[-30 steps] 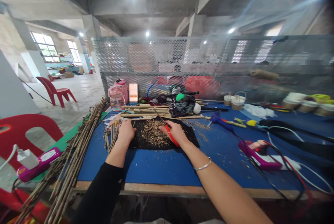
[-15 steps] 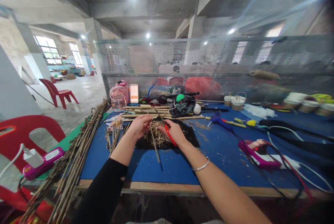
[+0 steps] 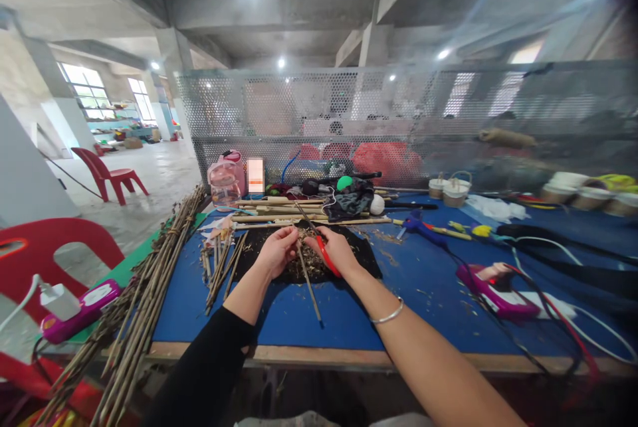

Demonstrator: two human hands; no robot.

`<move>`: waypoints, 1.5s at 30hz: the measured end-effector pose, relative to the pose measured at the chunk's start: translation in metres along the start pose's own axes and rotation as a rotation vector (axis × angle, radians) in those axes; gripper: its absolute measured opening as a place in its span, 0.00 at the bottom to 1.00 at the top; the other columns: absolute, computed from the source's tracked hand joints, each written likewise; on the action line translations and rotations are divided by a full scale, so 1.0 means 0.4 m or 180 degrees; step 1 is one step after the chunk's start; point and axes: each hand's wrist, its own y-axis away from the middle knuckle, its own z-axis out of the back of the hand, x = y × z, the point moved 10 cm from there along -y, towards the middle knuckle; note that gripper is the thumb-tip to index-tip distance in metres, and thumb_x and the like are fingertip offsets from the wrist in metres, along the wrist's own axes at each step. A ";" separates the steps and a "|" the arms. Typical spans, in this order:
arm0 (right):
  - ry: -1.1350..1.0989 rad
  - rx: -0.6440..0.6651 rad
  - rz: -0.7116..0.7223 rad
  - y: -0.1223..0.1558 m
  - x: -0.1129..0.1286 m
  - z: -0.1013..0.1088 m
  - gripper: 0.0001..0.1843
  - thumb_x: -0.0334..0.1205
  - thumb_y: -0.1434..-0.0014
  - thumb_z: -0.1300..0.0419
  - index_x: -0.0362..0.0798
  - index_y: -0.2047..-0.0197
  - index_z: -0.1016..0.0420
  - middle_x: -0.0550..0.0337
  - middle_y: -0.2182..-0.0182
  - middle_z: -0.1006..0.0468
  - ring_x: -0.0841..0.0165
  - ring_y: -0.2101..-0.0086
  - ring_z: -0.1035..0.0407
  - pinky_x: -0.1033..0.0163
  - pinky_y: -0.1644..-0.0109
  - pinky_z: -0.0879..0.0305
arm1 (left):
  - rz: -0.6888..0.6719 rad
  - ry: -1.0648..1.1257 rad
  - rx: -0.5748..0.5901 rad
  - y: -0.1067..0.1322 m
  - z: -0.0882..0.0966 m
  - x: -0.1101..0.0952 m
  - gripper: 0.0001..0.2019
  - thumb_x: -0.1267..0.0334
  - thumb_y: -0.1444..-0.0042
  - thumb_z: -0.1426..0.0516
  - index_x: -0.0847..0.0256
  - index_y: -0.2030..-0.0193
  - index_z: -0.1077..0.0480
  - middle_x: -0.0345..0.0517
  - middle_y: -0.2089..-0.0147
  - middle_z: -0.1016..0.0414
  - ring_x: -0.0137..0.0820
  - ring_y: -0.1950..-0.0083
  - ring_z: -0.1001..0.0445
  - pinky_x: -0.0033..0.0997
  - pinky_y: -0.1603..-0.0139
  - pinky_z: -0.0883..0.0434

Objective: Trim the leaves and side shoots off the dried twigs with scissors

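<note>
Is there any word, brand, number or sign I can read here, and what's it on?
None: no text is clear enough to read.
Pale upright item at the back: blurred out, unreadable.
Left purple power strip and right purple power strip: any print is too small to read.
Red-handled scissors: no lettering shows.

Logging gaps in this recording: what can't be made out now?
All head view:
Thin brown stick: upper end too small to tell by the left hand.
Red-handled metal scissors: grip partly covered by the right hand.
Brown clippings pile: partly covered by both hands.
Round white-and-brown tub: cut off by right edge.
Red mass: blurred behind grey perforated metal screen.
</note>
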 end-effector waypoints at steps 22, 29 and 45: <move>0.0356 0.0234 -0.0094 0.004 0.002 -0.013 0.23 0.57 0.48 0.45 0.52 0.54 0.30 0.56 0.68 0.22 0.63 0.67 0.28 0.65 0.65 0.38 | 0.0073 -0.0143 -0.0314 -0.003 0.034 0.017 0.14 0.58 0.65 0.34 0.64 0.74 0.30 0.43 0.71 0.27 0.24 0.73 0.31 0.22 0.73 0.37; 0.0339 0.0245 -0.0143 0.002 0.002 -0.013 0.23 0.56 0.48 0.44 0.51 0.54 0.30 0.56 0.66 0.22 0.63 0.65 0.28 0.65 0.64 0.38 | -0.0092 0.0074 -0.0190 -0.007 0.023 0.008 0.14 0.60 0.66 0.33 0.65 0.74 0.30 0.45 0.70 0.26 0.26 0.70 0.30 0.25 0.66 0.35; -0.0233 0.0496 0.0288 0.016 0.072 -0.029 0.28 0.54 0.51 0.41 0.48 0.51 0.35 0.57 0.65 0.26 0.67 0.67 0.33 0.63 0.63 0.39 | -0.0445 -0.0016 0.0219 0.008 -0.015 -0.030 0.16 0.55 0.62 0.35 0.65 0.73 0.32 0.39 0.77 0.32 0.18 0.80 0.39 0.19 0.79 0.42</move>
